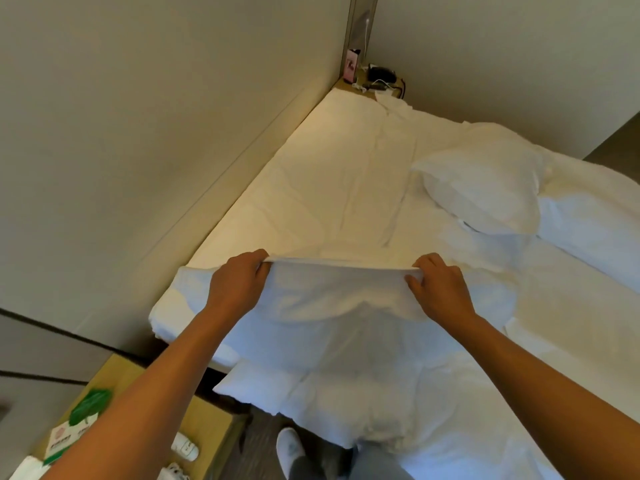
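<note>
- Two hands pinch one raised fold of a white shirt (pixel 367 174). The left hand (pixel 239 282) grips the fold's left end and the right hand (pixel 440 289) grips its right end, thumbs underneath and fingers curled over the top.
- The fold (pixel 339 263) is stretched taut and nearly level between the hands, lifted just off the cloth below.
- Below the fold, the shirt's near part hangs towards the person and drapes over the near edge of the bed (pixel 571 323).
- Beyond the fold, the shirt lies flat along the bed. Its button placket runs away from the person, and its collar is at the far end.
- The cloth is thin, creased and plain white, so it is hard to tell from the white sheet beneath.
- A white pillow (pixel 485 181) lies just right of the shirt, with a rumpled duvet (pixel 595 216) further right. Another pillow (pixel 256 386) sticks out at the near edge under the hanging cloth.
- The far bedside shelf (pixel 363 88) carries a pink carton (pixel 352 65), a black device (pixel 381 73) and white cables.
- At lower left, a tan surface (pixel 207 420), either a box or a small table, bears a green item (pixel 90 405) and printed cards (pixel 64 441). A white shoe (pixel 185 446) also shows there.
- A beige wall panel (pixel 138 150) borders the bed's left side.
</note>
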Demonstrator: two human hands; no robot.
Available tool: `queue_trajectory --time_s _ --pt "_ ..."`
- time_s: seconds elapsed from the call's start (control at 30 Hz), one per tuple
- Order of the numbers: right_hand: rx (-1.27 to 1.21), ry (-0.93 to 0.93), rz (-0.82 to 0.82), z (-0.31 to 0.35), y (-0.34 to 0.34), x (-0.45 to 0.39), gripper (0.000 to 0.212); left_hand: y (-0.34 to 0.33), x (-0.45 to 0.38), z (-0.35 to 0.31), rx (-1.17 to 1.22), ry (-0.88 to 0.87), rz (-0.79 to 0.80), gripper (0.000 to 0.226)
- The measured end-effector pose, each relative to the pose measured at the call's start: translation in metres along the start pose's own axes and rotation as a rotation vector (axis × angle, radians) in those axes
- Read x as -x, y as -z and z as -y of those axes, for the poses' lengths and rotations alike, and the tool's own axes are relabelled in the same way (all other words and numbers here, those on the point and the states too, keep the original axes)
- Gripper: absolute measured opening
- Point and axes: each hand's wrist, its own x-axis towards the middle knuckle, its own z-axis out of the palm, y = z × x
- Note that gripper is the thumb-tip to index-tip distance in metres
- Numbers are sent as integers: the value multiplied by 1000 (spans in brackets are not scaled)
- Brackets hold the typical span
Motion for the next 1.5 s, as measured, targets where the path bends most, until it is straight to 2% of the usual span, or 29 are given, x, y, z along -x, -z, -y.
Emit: queue_trajectory --time_s 0.17,0.4,0.63,0.73,0.83,1.0,1.17,1.33,1.5 --pt "-82 -46 -141 -15 6 -18 32 -5 -24 -2 -22 -33 -15 28" --pt "-293 -51 -121 -42 1 -56 32 9 -69 -5 -102 -83 5 20" --pt "-370 -115 -108 -43 -11 -114 24 15 -115 -10 -275 45 50 24" --pt "-306 -70 -133 -47 -20 -133 39 8 -129 -7 -333 89 75 27" --pt "-309 -52 -137 -49 -23 -147 46 2 -139 -5 -371 141 113 33" --pt "-444 -61 -95 -54 -28 -164 39 -6 -148 -4 -270 152 111 41" --pt "-390 -8 -95 -59 -29 -169 37 -11 -152 4 -53 165 178 43" --pt "-312 6 -54 -69 -28 -172 30 -17 -165 16 -100 142 214 35" --pt "-328 -65 92 -71 -31 -181 24 -19 -179 23 -109 107 231 34"
